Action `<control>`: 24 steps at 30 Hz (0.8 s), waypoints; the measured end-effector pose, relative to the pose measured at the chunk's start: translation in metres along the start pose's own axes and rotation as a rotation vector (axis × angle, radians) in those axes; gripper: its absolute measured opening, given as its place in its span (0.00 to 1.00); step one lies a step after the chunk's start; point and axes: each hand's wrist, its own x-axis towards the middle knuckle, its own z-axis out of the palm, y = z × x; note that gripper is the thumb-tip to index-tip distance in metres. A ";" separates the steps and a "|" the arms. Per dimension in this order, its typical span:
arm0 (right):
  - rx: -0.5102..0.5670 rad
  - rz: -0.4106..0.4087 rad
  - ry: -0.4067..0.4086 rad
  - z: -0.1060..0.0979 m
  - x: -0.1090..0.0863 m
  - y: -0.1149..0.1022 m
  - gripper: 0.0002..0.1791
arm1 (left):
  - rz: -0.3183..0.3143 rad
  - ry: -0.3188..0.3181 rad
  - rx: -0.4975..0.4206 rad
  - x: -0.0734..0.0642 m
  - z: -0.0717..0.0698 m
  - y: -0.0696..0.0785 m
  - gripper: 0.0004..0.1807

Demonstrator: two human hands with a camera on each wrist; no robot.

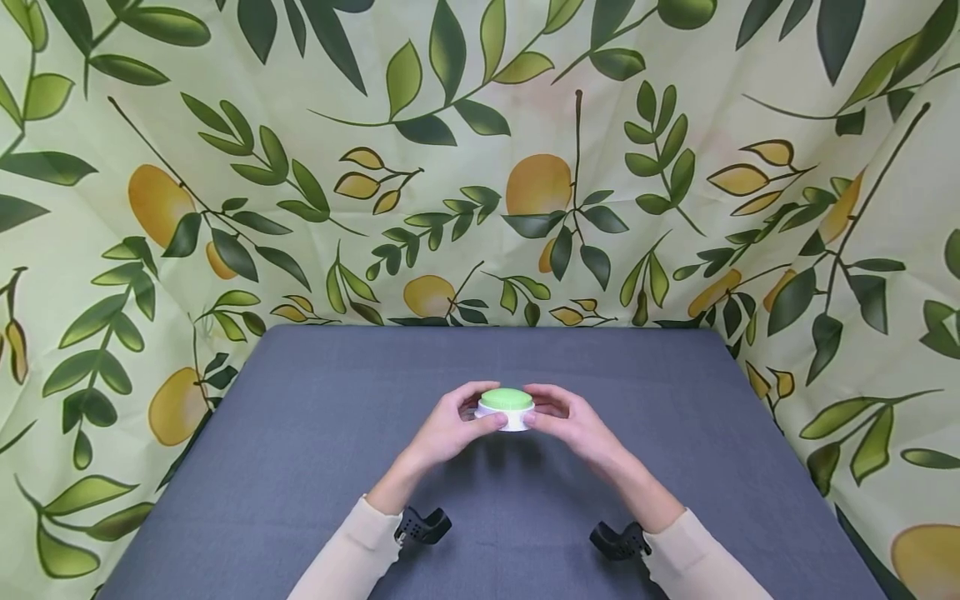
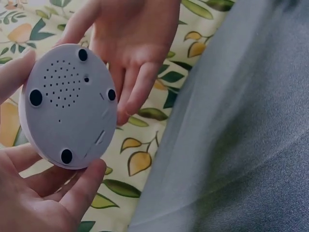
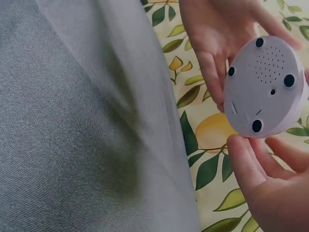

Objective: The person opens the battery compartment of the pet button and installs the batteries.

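A round push button (image 1: 507,408) with a green domed top and a white base is held up between both hands, above the table. My left hand (image 1: 446,425) grips its left edge, thumb in front and fingers behind. On the opposite edge, my right hand (image 1: 573,421) holds it the same way. Both wrist views show the underside: the white base (image 2: 72,130) has a patch of small holes, several black round feet and a small slot. The green top is hidden there.
A grey cloth-covered table (image 1: 510,517) lies beneath the hands. Behind it and at both sides hangs a curtain (image 1: 465,167) printed with leaves and yellow fruit. Black wrist mounts (image 1: 424,527) jut inward from the light sleeves (image 1: 352,542).
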 end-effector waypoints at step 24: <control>-0.252 -0.142 0.027 -0.005 0.026 0.023 0.36 | -0.053 0.031 0.092 0.017 -0.005 -0.017 0.40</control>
